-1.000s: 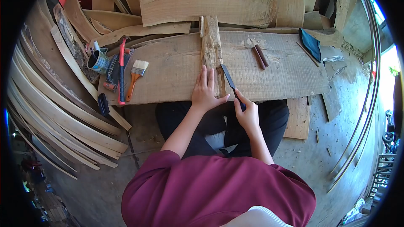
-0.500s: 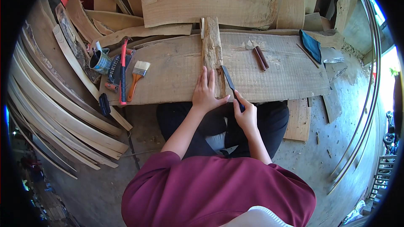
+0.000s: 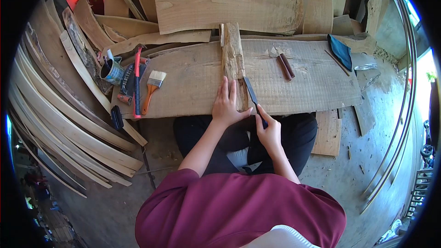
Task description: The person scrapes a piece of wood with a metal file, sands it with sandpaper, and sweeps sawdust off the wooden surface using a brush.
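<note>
My left hand [image 3: 227, 106] lies with its fingers spread on the near end of a rough, narrow wood piece [image 3: 232, 50], which rests across a wide plank [image 3: 183, 73]. In my right hand [image 3: 268, 127] is the handle of a dark, flat-bladed tool [image 3: 251, 91], its blade angled up and left with the tip touching the piece's right edge. Two brown sticks [image 3: 285, 67] lie together on the plank to the right. On its left side are a paintbrush [image 3: 152, 89] and a red and black hammer [image 3: 137, 82].
A cup [image 3: 111, 72] with tools in it stands at the plank's left end. A teal cloth [image 3: 340, 52] lies at the right. Curved wood strips [image 3: 69, 124] spread over the left floor, and large boards [image 3: 229, 2] lean behind the plank.
The whole scene has shifted slightly down and to the right in view. Both hands keep nearly the same place on the wood piece and the tool.
</note>
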`<state>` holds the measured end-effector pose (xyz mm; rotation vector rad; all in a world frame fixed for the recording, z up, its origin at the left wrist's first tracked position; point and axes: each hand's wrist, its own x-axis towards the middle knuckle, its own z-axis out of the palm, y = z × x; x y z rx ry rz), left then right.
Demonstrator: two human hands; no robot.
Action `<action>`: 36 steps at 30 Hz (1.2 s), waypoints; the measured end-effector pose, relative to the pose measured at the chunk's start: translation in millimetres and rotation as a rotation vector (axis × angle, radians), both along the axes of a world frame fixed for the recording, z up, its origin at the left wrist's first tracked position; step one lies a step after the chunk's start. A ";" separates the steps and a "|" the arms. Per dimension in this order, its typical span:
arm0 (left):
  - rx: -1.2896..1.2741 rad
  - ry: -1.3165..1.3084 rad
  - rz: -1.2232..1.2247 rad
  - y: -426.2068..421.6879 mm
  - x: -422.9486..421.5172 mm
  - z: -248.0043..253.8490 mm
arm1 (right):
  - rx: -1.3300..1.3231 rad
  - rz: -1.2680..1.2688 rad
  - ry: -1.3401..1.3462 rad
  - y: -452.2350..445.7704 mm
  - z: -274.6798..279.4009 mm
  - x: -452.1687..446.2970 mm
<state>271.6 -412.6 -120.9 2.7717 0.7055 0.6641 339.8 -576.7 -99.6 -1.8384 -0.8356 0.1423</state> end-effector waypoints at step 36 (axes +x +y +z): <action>-0.015 -0.031 -0.013 0.8 1.0 4.0 | -0.107 0.016 0.061 17.7 13.4 14.7</action>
